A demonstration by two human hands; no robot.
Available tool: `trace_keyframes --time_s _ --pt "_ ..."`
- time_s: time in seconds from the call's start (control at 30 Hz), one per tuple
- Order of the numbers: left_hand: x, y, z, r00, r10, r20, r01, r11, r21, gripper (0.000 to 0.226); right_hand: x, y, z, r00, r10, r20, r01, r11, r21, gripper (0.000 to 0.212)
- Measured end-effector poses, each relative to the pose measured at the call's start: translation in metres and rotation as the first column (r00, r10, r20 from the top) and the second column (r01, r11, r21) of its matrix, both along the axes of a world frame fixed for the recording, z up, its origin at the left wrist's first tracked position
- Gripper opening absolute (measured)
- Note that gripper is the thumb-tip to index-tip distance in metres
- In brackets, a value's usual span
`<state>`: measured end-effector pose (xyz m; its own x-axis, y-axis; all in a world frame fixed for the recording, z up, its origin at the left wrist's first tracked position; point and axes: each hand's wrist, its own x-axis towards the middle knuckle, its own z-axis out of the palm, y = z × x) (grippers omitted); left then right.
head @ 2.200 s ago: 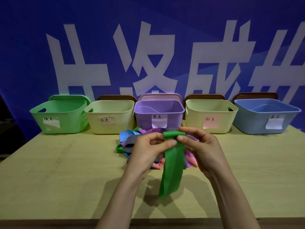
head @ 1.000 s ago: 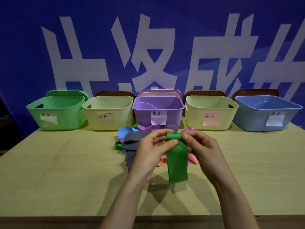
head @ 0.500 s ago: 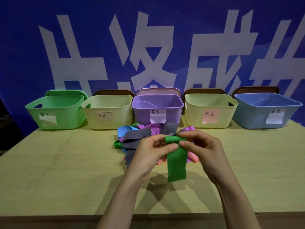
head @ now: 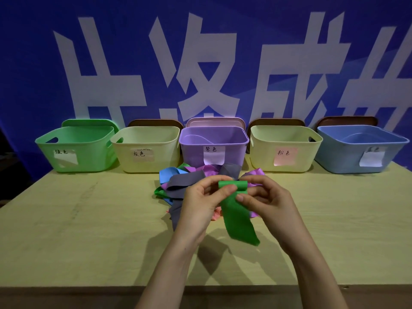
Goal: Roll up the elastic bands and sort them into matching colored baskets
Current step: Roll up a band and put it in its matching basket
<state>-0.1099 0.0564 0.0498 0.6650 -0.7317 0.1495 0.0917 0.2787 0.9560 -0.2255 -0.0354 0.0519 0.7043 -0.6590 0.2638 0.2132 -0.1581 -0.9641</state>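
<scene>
Head: L hand (head: 200,205), R hand (head: 270,204) pinch green band (head: 239,219) roll; tail hangs above table (head: 89,219).

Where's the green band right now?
Head view, centre: the green band is pinched between the left hand and right hand, top partly rolled, just in front of the band pile near the purple basket.
</scene>
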Motion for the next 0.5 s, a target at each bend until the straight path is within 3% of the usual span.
trace_keyframes --time_s 0.2,0.33,0.5 --pt "0.000 0.001 -0.004 0.998 -0.032 0.051 0.031 0.999 0.013 0.021 -0.001 0.000 -0.003 1.000 0.023 0.018 -0.024 0.997 0.070 0.034" --pt "-0.002 0.002 -0.002 0.995 -0.074 0.060 0.072 0.997 0.030 0.030 0.001 -0.003 -0.006 0.997 0.005 0.079 -0.017 0.989 0.148 0.020" --pt "-0.002 0.005 -0.012 0.986 -0.142 0.086 0.130 0.983 0.127 0.015 0.002 -0.003 -0.006 0.990 -0.072 0.118 0.053 0.986 0.159 0.028"
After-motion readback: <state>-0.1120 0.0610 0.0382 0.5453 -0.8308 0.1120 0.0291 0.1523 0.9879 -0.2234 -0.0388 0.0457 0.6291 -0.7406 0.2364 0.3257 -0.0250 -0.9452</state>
